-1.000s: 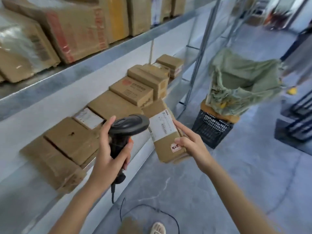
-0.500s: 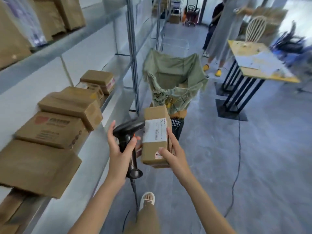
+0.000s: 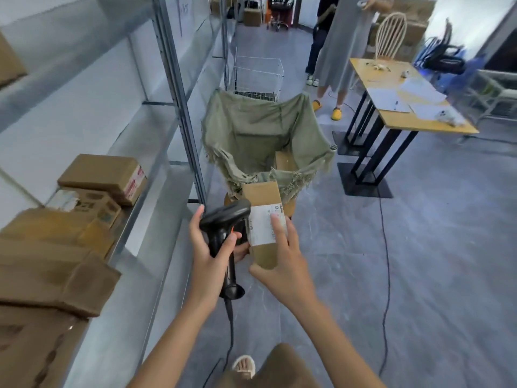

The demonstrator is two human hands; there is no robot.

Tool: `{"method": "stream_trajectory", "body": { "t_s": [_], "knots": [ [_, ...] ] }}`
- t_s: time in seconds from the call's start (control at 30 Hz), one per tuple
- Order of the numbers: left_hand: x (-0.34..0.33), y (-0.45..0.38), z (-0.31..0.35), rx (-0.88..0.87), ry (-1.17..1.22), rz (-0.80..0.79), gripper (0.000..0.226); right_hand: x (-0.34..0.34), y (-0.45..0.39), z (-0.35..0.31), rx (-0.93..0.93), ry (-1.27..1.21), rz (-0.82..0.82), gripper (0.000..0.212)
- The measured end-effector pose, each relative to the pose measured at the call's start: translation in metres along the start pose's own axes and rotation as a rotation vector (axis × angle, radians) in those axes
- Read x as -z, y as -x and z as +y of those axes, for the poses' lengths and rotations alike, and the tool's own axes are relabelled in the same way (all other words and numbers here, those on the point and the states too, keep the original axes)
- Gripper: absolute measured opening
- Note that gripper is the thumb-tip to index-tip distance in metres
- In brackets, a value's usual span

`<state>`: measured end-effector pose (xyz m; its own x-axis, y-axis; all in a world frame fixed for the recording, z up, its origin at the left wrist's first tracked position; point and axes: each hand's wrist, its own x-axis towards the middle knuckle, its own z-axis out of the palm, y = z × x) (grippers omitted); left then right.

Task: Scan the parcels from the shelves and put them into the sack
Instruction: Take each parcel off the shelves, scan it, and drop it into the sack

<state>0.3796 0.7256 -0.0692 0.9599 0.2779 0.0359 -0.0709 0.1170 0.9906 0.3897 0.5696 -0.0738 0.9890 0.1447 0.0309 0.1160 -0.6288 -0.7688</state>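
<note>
Your right hand [image 3: 282, 264] is gripping a small cardboard parcel [image 3: 264, 219] from below and from the side: the thumb is lying straight across its white label [image 3: 265, 226], while the other fingers are curling underneath, where only their tips are peeking out on the left side of the box. The print on the label is too blurred to read. Your left hand [image 3: 208, 256] is wrapping its fingers around the handle of a black plastic scanner [image 3: 223, 239], the thumb standing up beside the scanner's head; the palm is hiding most of the grip. The scanner's head is touching or just overlapping the left edge of the parcel's label.

You are holding the parcel in the air, just in front of the near rim of the sack [image 3: 251, 138], a frayed, olive-green woven bag hanging open. Another brown box [image 3: 284, 161] is showing inside it near the right rim; the sack's bottom is hidden behind the parcel you are holding.

Plain and printed cardboard boxes [image 3: 103, 177] are sitting along the front edge of the grey metal shelf [image 3: 156, 208] on your left, the nearest ones blurred and cut off by the frame.
</note>
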Motion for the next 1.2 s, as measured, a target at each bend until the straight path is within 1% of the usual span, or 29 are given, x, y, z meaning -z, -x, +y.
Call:
{"method": "stream_trajectory", "body": {
  "t_s": [0.1, 0.2, 0.33, 0.43, 0.53, 0.63, 0.73, 0.87, 1.03, 1.2],
  "knots": [
    [-0.014, -0.035, -0.002, 0.011, 0.015, -0.016, 0.071, 0.0, -0.027, 0.011, -0.007, 0.057, 0.05, 0.093],
    [-0.027, -0.075, -0.006, 0.01, 0.084, -0.03, 0.07, 0.002, -0.063, 0.022, -0.026, 0.074, 0.085, 0.087],
    [-0.044, -0.136, -0.018, 0.01, 0.089, -0.008, 0.074, 0.009, -0.123, 0.039, 0.0, 0.053, 0.14, 0.085],
    [-0.059, -0.184, -0.022, 0.013, 0.056, 0.009, 0.074, 0.022, -0.176, 0.049, -0.003, 0.008, 0.145, 0.085],
    [-0.075, -0.23, -0.019, -0.008, -0.051, 0.053, 0.072, 0.033, -0.229, 0.054, -0.006, -0.037, 0.132, 0.084],
    [-0.089, -0.275, -0.022, -0.02, -0.066, 0.02, 0.071, 0.036, -0.279, 0.061, 0.0, -0.054, 0.115, 0.082],
    [-0.092, -0.316, -0.029, -0.055, -0.156, -0.024, 0.078, 0.034, -0.322, 0.069, -0.052, -0.084, 0.085, 0.08],
    [-0.098, -0.376, -0.037, 0.067, -0.158, -0.057, 0.081, 0.024, -0.386, 0.087, -0.128, -0.145, 0.064, 0.08],
    [-0.1, -0.454, -0.063, 0.192, -0.136, -0.081, 0.075, -0.001, -0.468, 0.108, -0.28, -0.145, 0.041, 0.079],
    [-0.097, -0.526, -0.098, 0.297, -0.129, -0.092, 0.074, -0.036, -0.521, 0.135, -0.424, -0.14, 0.029, 0.075]
  ]
}}
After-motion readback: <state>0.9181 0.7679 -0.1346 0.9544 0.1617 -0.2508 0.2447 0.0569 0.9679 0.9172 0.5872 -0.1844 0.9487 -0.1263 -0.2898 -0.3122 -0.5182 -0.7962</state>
